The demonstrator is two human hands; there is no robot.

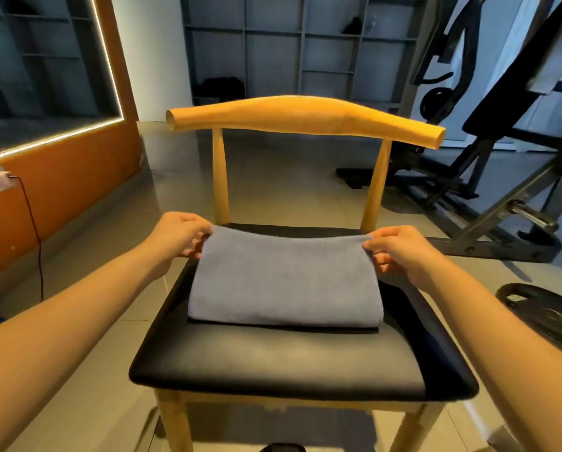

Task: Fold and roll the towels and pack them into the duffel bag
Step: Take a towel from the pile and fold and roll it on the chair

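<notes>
A grey towel (284, 278) lies on the black seat of a wooden chair (273, 363), its near edge resting on the seat and its far edge lifted. My left hand (178, 238) pinches the towel's far left corner. My right hand (400, 251) pinches the far right corner. Between the two hands the raised edge sags slightly. No duffel bag is in view.
The chair's curved wooden backrest (305, 117) stands just beyond the towel. Gym equipment (488, 141) fills the right side, with a black weight plate (547, 313) on the floor. An orange wall (61, 187) with a socket and cable runs along the left. Grey shelves stand behind.
</notes>
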